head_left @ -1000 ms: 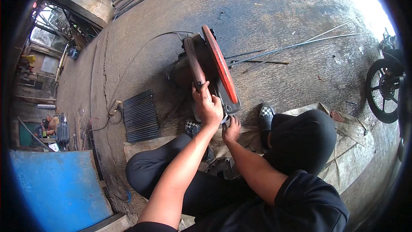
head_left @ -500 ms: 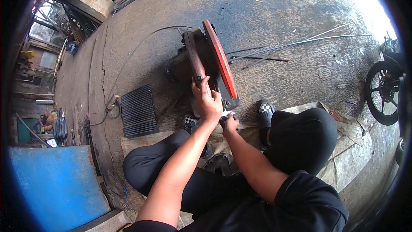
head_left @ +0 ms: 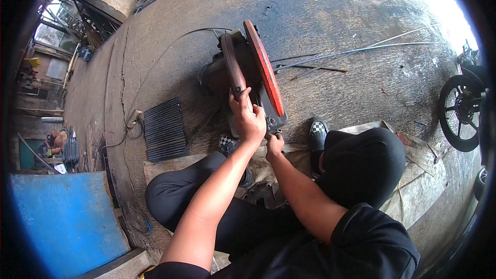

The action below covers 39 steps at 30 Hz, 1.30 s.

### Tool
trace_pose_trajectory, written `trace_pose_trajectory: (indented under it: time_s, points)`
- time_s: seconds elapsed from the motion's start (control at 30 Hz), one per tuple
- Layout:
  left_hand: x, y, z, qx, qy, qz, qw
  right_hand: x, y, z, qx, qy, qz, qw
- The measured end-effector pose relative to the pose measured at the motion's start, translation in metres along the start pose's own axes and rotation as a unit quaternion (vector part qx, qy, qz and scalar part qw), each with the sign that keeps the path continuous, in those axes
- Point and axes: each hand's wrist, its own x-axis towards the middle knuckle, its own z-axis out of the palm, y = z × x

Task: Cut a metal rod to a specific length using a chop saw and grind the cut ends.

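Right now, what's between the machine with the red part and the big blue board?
The head view shows a row of dark bars on the floor between the machine and the blue board, and a cord beside the bars.
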Motion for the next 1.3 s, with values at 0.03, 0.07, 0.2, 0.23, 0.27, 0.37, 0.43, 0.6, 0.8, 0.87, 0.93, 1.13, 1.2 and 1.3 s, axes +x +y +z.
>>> trace_pose_trajectory:
  time_s: [0.03,0.07,0.2,0.23,0.27,0.37,0.43,0.6,0.8,0.87,0.93,1.13,1.2,1.3]
  points:
    - [0.0,0.0,0.0,-0.004,0.005,0.008,1.0,0.0,-0.001,-0.001,0.015,-0.02,0.017,1.0]
    - [0.0,0.0,0.0,-0.005,0.003,0.007,1.0,-0.001,0.001,-0.004,0.018,-0.02,0.064,0.998]
    - [0.0,-0.002,0.001,0.006,0.009,0.008,1.0,0.005,0.013,-0.004,0.351,-0.031,0.288,0.89]
    - [0.0,-0.003,0.001,0.006,0.019,0.029,0.999,0.006,0.017,-0.004,0.35,-0.031,0.287,0.891]
    - [0.0,-0.004,0.001,0.007,0.015,0.026,1.0,0.008,0.02,-0.003,0.135,-0.012,0.164,0.977]
    - [0.0,-0.005,0.001,0.007,0.012,0.025,1.0,0.012,0.025,-0.004,-0.121,-0.025,-0.083,0.989]
    - [0.001,-0.006,0.0,0.049,0.015,0.051,0.997,0.014,0.023,-0.005,-0.058,-0.054,-0.077,0.994]
    - [0.0,-0.004,0.0,0.046,0.009,0.024,0.999,0.016,0.016,-0.005,0.12,-0.067,0.161,0.977]
    - [0.0,-0.004,-0.001,0.051,0.008,0.019,0.998,0.017,0.012,0.008,0.172,-0.081,0.074,0.979]
    - [0.001,-0.005,0.0,0.057,0.015,0.038,0.998,0.02,0.008,0.009,0.12,-0.046,0.118,0.985]
    - [0.0,-0.005,0.0,0.049,0.012,0.027,0.998,0.02,0.002,0.009,0.072,-0.059,0.111,0.99]
    - [0.0,-0.005,0.0,0.027,0.003,0.002,1.0,0.002,-0.008,0.017,0.09,-0.069,0.089,0.99]
    - [0.0,-0.005,0.001,0.035,0.012,0.011,0.999,-0.008,-0.009,0.025,0.03,-0.099,-0.034,0.994]
    - [-0.001,-0.006,0.001,0.04,0.018,0.022,0.999,-0.013,-0.012,0.034,-0.047,-0.013,0.077,0.996]
